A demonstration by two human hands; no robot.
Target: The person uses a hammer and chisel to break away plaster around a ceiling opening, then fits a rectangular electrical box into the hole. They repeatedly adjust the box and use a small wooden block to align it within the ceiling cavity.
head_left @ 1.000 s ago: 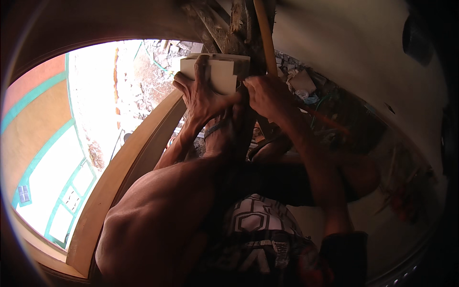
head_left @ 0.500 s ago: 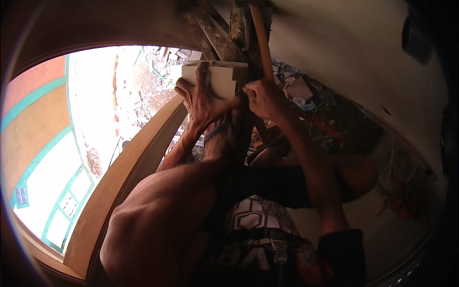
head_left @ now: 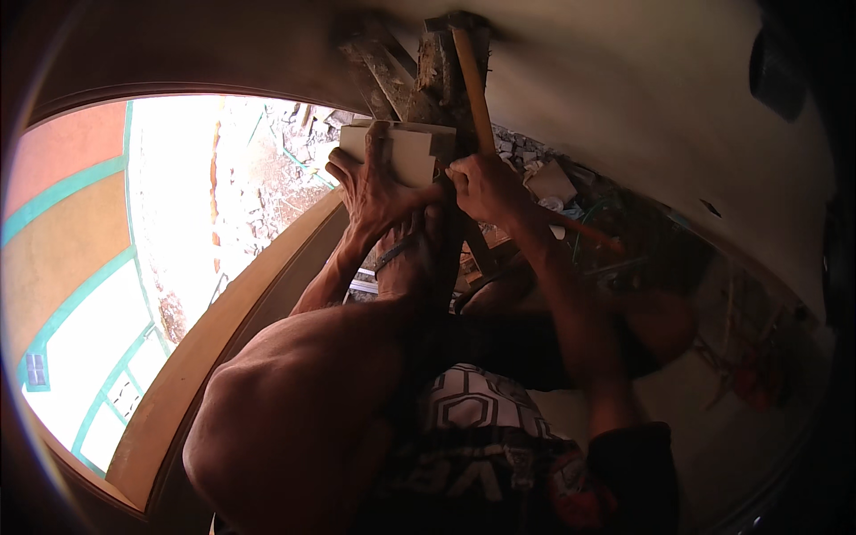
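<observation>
My left hand point(head_left: 373, 192) is against a pale, squared block point(head_left: 412, 153) with a stepped notch at its right side. Its fingers reach up over the near face and the thumb stretches right along the lower edge. Close beside it, my right hand point(head_left: 489, 185) is closed around the lower part of a hammer's wooden handle point(head_left: 473, 89). The hammer's dark head point(head_left: 457, 21) is up at the top, by rough, weathered timbers point(head_left: 437, 67). My foot point(head_left: 401, 259), with a dark strap across it, rests just below the block.
A long wooden frame piece point(head_left: 241, 312) slants along the left, beside a bright opening. Broken rubble point(head_left: 526, 152) lies beyond my right hand, with an orange-brown rod point(head_left: 588, 232) nearby. A pale wall or panel point(head_left: 642, 98) curves across the upper right.
The hammer's head shows lower in the picture and fully in view now. My right hand has shifted slightly left and down; my left hand stays on the block.
</observation>
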